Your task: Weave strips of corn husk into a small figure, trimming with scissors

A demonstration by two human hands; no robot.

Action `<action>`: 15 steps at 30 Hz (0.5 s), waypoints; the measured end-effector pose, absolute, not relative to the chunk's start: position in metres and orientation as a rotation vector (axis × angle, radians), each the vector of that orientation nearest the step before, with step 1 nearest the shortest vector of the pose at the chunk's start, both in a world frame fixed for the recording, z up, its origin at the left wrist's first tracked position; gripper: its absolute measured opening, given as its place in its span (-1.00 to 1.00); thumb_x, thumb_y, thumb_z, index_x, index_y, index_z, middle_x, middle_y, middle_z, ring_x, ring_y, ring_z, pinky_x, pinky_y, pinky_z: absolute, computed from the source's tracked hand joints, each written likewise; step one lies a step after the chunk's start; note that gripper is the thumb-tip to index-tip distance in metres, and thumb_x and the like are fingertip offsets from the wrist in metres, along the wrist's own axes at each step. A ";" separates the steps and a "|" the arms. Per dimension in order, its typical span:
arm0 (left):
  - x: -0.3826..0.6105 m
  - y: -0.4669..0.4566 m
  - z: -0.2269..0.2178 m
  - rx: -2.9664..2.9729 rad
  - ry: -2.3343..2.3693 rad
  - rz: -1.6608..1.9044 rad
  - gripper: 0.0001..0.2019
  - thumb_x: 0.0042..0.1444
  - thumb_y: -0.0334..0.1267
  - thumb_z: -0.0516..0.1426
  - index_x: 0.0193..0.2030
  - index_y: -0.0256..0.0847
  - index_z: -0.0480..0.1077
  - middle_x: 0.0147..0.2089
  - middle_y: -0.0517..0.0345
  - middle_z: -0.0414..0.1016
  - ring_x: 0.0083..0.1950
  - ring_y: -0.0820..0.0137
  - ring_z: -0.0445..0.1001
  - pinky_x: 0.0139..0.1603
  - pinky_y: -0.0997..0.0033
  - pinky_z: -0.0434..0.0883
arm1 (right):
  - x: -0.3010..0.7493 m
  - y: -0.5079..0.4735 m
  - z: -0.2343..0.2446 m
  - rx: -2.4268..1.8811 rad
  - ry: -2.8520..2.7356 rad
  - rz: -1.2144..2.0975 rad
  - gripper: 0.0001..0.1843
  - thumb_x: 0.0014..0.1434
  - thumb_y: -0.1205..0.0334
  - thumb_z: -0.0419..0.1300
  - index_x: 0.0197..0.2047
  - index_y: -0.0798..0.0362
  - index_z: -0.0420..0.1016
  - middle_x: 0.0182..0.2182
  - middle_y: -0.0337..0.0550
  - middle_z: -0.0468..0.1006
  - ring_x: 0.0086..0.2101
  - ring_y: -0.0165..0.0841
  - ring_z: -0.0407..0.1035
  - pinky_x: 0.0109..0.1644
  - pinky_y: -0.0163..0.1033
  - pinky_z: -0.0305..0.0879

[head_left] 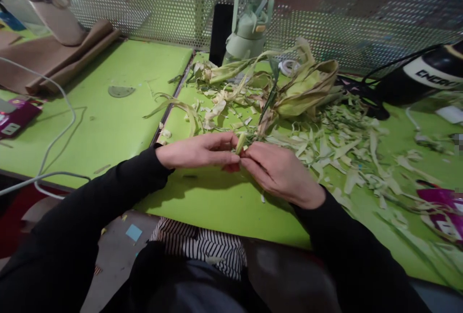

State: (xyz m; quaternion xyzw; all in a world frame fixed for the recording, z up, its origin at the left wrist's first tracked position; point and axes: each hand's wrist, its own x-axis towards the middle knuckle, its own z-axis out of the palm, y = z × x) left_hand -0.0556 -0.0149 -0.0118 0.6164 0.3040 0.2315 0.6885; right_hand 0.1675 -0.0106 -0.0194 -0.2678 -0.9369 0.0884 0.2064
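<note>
My left hand (200,151) and my right hand (282,170) meet over the front of the green table (217,202). Between their fingertips is a small, pale green strip of corn husk (240,142), its upper end poking out above the fingers. Both hands are closed on it, and its lower part is hidden. Just beyond my right hand lies a bundle of corn husk (306,91) with dry, brownish edges. Torn husk scraps (325,146) spread to the right of my hands and behind them.
A light green bottle (246,38) and a dark phone-like slab (220,33) stand against the perforated screen (166,14). A black bottle (419,74) lies at right. At left are a white cable (68,101), brown paper (43,64) and a beige bottle (60,16).
</note>
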 end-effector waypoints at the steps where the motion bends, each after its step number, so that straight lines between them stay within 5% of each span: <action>1: -0.056 -0.016 -0.010 1.395 0.654 0.505 -0.87 0.20 -0.27 0.20 -0.18 -0.25 0.34 -0.20 0.09 0.53 -0.12 0.43 0.50 0.03 0.33 0.41 | 0.168 -0.013 -0.018 -0.750 -2.605 0.301 -0.72 0.37 0.20 0.01 -0.38 0.04 0.37 -0.48 -0.18 0.44 -0.47 -0.37 0.31 -0.38 -0.26 0.18; 6: -0.059 -0.031 0.009 1.248 0.573 0.374 -0.77 0.16 -0.35 0.22 -0.07 -0.18 0.31 -0.06 0.06 0.52 0.07 0.35 0.49 0.09 0.32 0.42 | 0.170 -0.032 -0.001 -0.777 -2.570 0.382 -0.67 0.36 0.23 0.04 -0.48 0.01 0.26 -0.60 -0.30 0.36 -0.60 -0.45 0.21 -0.49 -0.28 0.06; 15: -0.046 -0.069 0.014 1.210 0.655 0.343 -0.83 0.34 -0.13 0.01 -0.17 -0.20 0.22 -0.39 0.19 0.45 -0.31 0.44 0.48 -0.24 0.42 0.43 | 0.165 -0.068 0.013 -0.717 -2.688 0.392 -0.66 0.39 0.30 -0.05 -0.44 0.01 0.34 -0.56 -0.27 0.47 -0.57 -0.46 0.32 -0.48 -0.31 0.15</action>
